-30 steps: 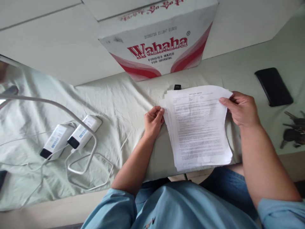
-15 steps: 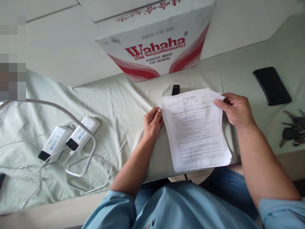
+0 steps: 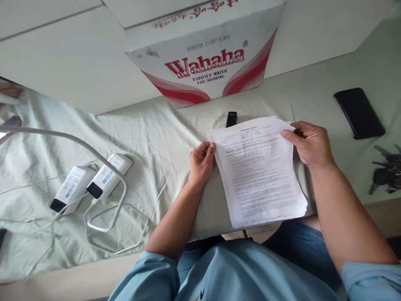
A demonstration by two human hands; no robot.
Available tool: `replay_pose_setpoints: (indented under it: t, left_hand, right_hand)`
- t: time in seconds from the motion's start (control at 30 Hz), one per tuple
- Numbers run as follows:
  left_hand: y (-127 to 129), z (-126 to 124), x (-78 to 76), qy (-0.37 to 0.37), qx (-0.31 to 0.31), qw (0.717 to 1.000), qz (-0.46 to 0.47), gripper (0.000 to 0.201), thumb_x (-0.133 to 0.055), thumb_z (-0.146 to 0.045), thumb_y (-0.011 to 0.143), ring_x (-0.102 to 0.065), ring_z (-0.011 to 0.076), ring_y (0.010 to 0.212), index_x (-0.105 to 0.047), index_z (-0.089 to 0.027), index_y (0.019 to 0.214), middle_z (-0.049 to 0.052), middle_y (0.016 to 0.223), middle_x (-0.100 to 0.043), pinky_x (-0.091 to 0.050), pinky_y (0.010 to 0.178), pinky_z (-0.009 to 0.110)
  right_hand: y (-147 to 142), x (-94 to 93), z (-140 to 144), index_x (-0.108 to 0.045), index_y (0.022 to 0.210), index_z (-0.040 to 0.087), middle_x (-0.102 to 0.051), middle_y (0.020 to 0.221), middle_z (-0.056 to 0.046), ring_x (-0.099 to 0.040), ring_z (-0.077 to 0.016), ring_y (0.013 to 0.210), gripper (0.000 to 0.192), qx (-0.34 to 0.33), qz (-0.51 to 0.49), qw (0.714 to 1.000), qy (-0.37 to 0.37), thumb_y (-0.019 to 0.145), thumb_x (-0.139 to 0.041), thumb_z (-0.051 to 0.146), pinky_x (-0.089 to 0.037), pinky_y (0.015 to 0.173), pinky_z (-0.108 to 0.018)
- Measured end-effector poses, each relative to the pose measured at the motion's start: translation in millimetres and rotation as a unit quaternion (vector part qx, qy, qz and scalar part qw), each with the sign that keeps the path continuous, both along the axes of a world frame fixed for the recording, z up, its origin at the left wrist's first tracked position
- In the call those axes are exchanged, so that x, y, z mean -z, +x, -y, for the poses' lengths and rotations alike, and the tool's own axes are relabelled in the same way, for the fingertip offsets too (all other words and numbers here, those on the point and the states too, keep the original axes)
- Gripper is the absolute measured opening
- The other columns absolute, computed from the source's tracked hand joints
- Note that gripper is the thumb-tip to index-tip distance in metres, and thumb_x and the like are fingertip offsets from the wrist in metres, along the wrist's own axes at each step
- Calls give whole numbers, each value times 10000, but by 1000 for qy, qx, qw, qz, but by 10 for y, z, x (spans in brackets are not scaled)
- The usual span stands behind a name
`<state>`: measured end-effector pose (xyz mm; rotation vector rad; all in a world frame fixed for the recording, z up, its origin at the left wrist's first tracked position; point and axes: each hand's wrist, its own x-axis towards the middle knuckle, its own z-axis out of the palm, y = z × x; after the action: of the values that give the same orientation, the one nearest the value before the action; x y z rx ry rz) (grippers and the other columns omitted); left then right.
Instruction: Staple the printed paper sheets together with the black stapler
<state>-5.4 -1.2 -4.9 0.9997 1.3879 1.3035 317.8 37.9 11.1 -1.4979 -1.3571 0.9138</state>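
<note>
A small stack of printed paper sheets (image 3: 261,175) is held at the table's near edge, its lower end reaching over that edge. My left hand (image 3: 202,161) pinches the stack's left edge near the top, thumb on the upper face. At the top right corner, my right hand (image 3: 308,142) grips the sheets between thumb and fingers. The page has a heading and lines of small print too fine to read. Just beyond the top of the paper lies a small black object (image 3: 231,119), partly hidden by the sheets.
A white and red Wahaha water carton (image 3: 209,58) stands at the back. To the right lie a black phone (image 3: 359,113) and a bunch of keys (image 3: 387,171). Two white power banks (image 3: 109,175) with cables and a grey bent tube (image 3: 78,142) occupy the left of the green cloth (image 3: 150,138).
Both hands keep their hold on the sheets. The lower end of the paper has shifted very slightly to the right.
</note>
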Motion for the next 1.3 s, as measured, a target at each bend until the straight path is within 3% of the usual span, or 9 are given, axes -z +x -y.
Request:
replay_pose_setpoints:
  t: [0.33,0.6,0.8,1.0,1.3]
  left_hand:
    - [-22,6,58,6,4,1000,1,567,-871,-751,849,-376,78,445,-709,-208,818,-72,527,-468,-285,424,235]
    - [-13,1,29,2,6,1000,19,573,-863,-753,857,-336,69,368,-706,-205,804,-68,470,-490,-224,373,247]
    - [-12,16,37,2,7,1000,17,598,-845,-770,870,-342,67,396,-698,-197,781,-63,489,-487,-236,380,236]
    - [-26,18,69,11,9,1000,-1,580,-807,-762,912,-362,79,421,-729,-196,811,-56,512,-482,-273,399,248]
    - [-16,16,63,3,11,1000,-8,587,-798,-779,902,-372,87,443,-719,-201,835,-64,532,-454,-285,412,243]
  right_hand:
    - [-47,-7,3,-788,867,306,-730,812,-17,-679,-256,777,369,8,-1,1000,-9,793,-928,640,-552,751,-424]
    - [2,-36,56,-819,905,264,-761,835,-35,-592,-189,712,170,67,52,993,81,894,-895,416,-495,734,-387]
    - [-80,0,53,-827,903,235,-777,800,-22,-659,-183,744,248,71,-11,995,76,816,-934,441,-546,739,-353]
    - [-157,124,17,-815,860,284,-700,736,18,-590,-163,662,260,67,-106,990,65,774,-998,449,-534,682,-348]
    - [-194,166,4,-790,852,292,-684,733,23,-584,-165,659,279,72,-115,990,47,777,-997,464,-539,668,-351]
